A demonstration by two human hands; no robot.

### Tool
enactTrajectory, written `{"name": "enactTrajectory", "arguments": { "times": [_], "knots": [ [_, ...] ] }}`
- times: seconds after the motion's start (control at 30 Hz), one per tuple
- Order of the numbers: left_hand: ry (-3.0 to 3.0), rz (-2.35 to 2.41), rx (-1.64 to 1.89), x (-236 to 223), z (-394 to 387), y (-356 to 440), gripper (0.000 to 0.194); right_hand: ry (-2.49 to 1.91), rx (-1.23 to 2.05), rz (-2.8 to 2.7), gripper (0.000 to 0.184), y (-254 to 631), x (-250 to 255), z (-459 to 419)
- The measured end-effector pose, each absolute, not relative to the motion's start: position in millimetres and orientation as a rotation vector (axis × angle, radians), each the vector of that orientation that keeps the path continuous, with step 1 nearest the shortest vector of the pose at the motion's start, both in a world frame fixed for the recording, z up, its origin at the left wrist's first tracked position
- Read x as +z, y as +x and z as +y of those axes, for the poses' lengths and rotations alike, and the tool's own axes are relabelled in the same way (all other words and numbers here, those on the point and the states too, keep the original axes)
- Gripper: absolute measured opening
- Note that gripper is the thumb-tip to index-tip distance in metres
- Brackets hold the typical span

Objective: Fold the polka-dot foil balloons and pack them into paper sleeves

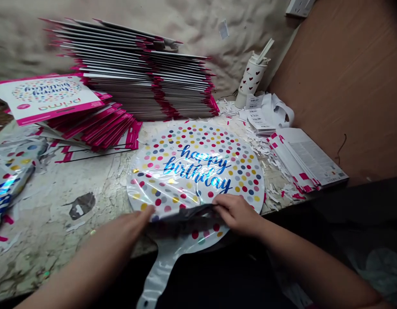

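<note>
A flat, round foil balloon (198, 176) lies at the table's front edge, white with coloured dots and blue "happy birthday" lettering. Its near part is creased and turned, showing a strip of grey underside. A pale neck hangs past the table edge. My right hand (237, 212) is closed on the balloon's creased near edge, thumb and fingers pinched. At the left rim, my left hand (137, 225), smeared by motion, grips the foil with one digit on top; its other fingers are hidden.
A tall stack of pink-edged card packets (146, 77) stands at the back, with a fanned pile (98, 122) on its left. Another folded balloon (11, 180) lies far left. At right are a heart-patterned cup (251, 77), label strips (265, 111), packets (307, 159) and paper shreds.
</note>
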State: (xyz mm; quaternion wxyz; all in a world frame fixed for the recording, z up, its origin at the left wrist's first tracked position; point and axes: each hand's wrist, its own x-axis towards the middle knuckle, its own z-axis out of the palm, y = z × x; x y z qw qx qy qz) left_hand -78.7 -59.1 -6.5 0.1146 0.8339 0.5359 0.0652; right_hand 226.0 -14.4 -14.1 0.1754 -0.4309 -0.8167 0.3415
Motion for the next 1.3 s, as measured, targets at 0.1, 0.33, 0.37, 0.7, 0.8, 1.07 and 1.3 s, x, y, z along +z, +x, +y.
{"name": "enactTrajectory", "arguments": {
  "times": [0.1, 0.33, 0.37, 0.7, 0.8, 1.07, 1.3],
  "knots": [
    [2.596, 1.909, 0.390, 7.9, -60.3, -103.5, 0.067, -1.110, 0.871, -2.207, 0.013, 233.9, -14.0, -22.2],
    [2.818, 1.223, 0.235, -36.3, -40.4, -77.3, 0.084, -0.902, 0.402, -2.554, 0.055, 243.1, -36.9, -51.7],
    [2.833, 1.153, 0.228, -47.6, -38.9, -79.2, 0.083, -1.037, 0.356, -2.545, 0.062, 252.5, -42.4, -48.8],
    [2.735, 1.206, 0.243, -51.9, -33.2, -113.9, 0.067, -1.300, 0.615, -2.453, 0.043, 346.9, -44.6, 25.2],
    [2.501, 1.364, 0.224, -42.6, -10.5, -136.9, 0.044, -1.374, 0.945, -2.228, 0.033, 356.9, -34.4, 56.8],
    [2.142, 2.242, 0.303, -2.3, 47.4, -91.7, 0.052, -1.781, 1.067, -1.895, 0.049, 336.2, -30.5, 158.2],
    [2.598, 1.898, 0.020, -54.0, 1.2, -37.9, 0.070, -2.157, 0.591, -1.822, 0.038, 305.5, -13.8, 172.6]
  ]
}}
